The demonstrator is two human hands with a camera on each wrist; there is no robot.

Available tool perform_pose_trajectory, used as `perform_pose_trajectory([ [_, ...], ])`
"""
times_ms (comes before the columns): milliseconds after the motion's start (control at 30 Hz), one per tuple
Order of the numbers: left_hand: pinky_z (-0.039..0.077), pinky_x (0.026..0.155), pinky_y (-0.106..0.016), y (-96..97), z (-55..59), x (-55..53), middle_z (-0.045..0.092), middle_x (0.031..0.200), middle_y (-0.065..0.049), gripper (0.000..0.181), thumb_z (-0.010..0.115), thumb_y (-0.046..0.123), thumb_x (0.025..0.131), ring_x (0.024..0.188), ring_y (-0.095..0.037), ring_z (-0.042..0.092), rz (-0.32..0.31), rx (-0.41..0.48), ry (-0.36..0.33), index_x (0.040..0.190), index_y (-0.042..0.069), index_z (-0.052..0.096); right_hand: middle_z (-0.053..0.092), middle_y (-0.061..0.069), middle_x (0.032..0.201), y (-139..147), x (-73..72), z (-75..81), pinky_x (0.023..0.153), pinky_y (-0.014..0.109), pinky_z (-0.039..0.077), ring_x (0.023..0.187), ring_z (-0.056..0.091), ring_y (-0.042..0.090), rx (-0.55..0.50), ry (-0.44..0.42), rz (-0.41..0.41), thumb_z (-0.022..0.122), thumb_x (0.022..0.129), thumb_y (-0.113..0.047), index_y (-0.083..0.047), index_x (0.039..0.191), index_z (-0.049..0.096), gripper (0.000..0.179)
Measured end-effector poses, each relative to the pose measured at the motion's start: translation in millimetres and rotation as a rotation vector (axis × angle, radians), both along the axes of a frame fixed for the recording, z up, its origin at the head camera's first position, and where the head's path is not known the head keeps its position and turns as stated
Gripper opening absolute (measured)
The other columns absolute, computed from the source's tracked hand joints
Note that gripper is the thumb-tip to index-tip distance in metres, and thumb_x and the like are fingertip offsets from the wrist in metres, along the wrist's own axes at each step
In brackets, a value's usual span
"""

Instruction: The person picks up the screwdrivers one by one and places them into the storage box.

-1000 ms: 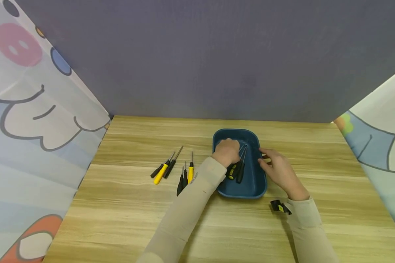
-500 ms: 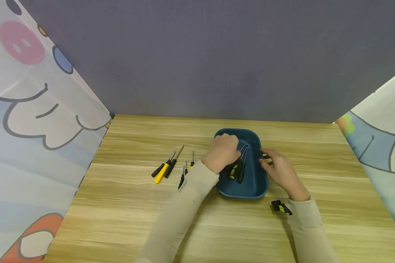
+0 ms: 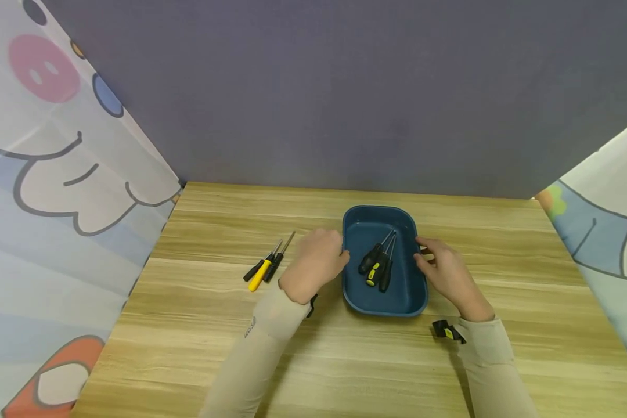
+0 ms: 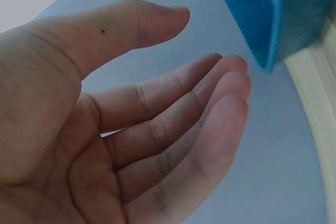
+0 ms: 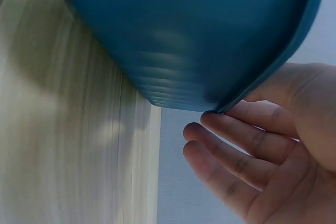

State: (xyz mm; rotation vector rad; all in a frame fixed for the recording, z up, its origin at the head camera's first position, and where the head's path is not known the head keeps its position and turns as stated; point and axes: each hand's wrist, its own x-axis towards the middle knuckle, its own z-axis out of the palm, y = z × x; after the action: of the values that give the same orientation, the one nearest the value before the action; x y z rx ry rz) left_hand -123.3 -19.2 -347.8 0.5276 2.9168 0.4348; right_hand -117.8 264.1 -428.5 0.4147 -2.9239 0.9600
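Note:
A blue plastic bin (image 3: 385,312) holds black-handled screwdrivers (image 3: 378,273), one with yellow marks. My left hand (image 3: 313,261) hovers just left of the bin; in the left wrist view that hand (image 4: 157,124) is empty, fingers loosely bent and thumb apart, near the bin's edge (image 4: 273,51). My right hand (image 3: 446,273) holds the bin's right rim by thumb and fingertips. From the right wrist view, the thumb of the right hand (image 5: 278,135) passes behind the rim, with fingertips at the outer wall and the lower fingers free.
Left of my left hand lie a yellow-handled screwdriver (image 3: 261,275) and black-handled screwdrivers (image 3: 276,264) on the wooden table (image 3: 188,348). A grey wall (image 3: 313,93) rises behind the table. A black device (image 3: 448,331) sits at my right wrist.
My left hand has come out of the bin to the left, uncovering the screwdrivers inside. It now covers the spot where several other screwdrivers lay. My right hand stays at the rim.

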Motion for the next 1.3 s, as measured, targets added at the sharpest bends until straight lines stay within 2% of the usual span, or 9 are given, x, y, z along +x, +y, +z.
perform_pose_trajectory([
  [133,0.034,0.041,-0.026,-16.3,-5.7,4.4,0.033,0.053,0.005,0.047,0.069,0.022,0.095,0.045,-0.011,0.038,0.041,0.004,0.021,0.056,0.017,0.042,0.056,0.03,0.127,1,-0.4,-0.7,0.072,0.049,0.057,0.093,0.067,0.041,0.006,-0.003,-0.002,0.06,0.1,-0.007,0.008,0.14,0.049,0.045],
  [300,0.033,0.042,-0.026,-41.1,-18.9,7.8,0.032,0.055,0.005,0.043,0.069,0.016,0.093,0.047,-0.01,0.035,0.078,0.042,0.074,0.059,0.016,0.043,0.056,0.03,0.128,1,-0.6,-1.6,0.071,0.049,0.057,0.093,0.067,0.041,0.009,-0.009,-0.004,0.059,0.1,-0.007,0.008,0.14,0.049,0.045],
  [433,0.036,0.041,-0.024,-62.5,-30.7,11.2,0.051,0.061,0.0,0.027,0.071,0.012,0.093,0.046,-0.01,0.041,0.108,0.057,0.08,0.068,0.008,0.06,0.056,0.03,0.127,2,-0.7,-2.0,0.071,0.049,0.057,0.093,0.067,0.041,0.015,-0.009,-0.007,0.059,0.1,-0.008,0.009,0.14,0.049,0.045],
  [500,0.04,0.042,-0.027,-72.7,-36.1,13.5,0.061,0.069,-0.004,0.017,0.071,0.012,0.092,0.049,-0.013,0.047,0.132,0.039,0.084,0.078,0.005,0.067,0.056,0.03,0.127,2,-0.7,-2.1,0.072,0.049,0.057,0.094,0.067,0.041,0.017,-0.009,-0.007,0.059,0.1,-0.008,0.009,0.14,0.049,0.045],
  [567,0.045,0.045,-0.03,-82.0,-40.8,15.4,0.065,0.077,-0.007,0.011,0.071,0.012,0.091,0.054,-0.017,0.053,0.162,0.008,0.088,0.084,0.005,0.069,0.056,0.03,0.127,2,-0.5,-1.9,0.072,0.05,0.057,0.094,0.067,0.041,0.018,-0.011,-0.009,0.059,0.1,-0.008,0.008,0.14,0.049,0.045],
  [733,0.049,0.048,-0.038,-100.4,-51.3,16.6,0.059,0.071,-0.006,0.015,0.069,0.013,0.09,0.058,-0.023,0.056,0.233,-0.065,0.054,0.078,0.006,0.062,0.056,0.03,0.128,2,0.2,-0.5,0.072,0.049,0.057,0.095,0.067,0.041,0.014,-0.022,-0.01,0.059,0.1,-0.008,0.008,0.141,0.049,0.045],
  [933,0.043,0.044,-0.033,-108.9,-64.7,12.1,0.052,0.063,-0.005,0.022,0.072,0.015,0.09,0.052,-0.02,0.049,0.248,-0.09,0.037,0.075,0.005,0.06,0.056,0.03,0.128,2,0.4,1.1,0.072,0.049,0.057,0.094,0.067,0.041,0.013,-0.023,-0.014,0.059,0.1,-0.008,0.008,0.141,0.048,0.045],
  [1100,0.043,0.044,-0.031,-110.2,-75.4,7.3,0.051,0.064,-0.005,0.023,0.073,0.017,0.091,0.053,-0.02,0.05,0.264,-0.096,0.002,0.077,0.004,0.06,0.056,0.029,0.128,1,0.4,0.6,0.071,0.049,0.057,0.094,0.067,0.04,0.014,-0.013,-0.013,0.06,0.1,-0.009,0.008,0.14,0.05,0.045],
  [1300,0.044,0.046,-0.033,-108.2,-80.8,3.7,0.053,0.066,-0.006,0.028,0.071,0.02,0.092,0.056,-0.022,0.052,0.284,-0.118,-0.039,0.072,0.007,0.056,0.057,0.029,0.128,0,0.5,0.5,0.072,0.049,0.057,0.095,0.067,0.04,0.01,-0.009,-0.01,0.059,0.1,-0.009,0.008,0.141,0.05,0.044],
])
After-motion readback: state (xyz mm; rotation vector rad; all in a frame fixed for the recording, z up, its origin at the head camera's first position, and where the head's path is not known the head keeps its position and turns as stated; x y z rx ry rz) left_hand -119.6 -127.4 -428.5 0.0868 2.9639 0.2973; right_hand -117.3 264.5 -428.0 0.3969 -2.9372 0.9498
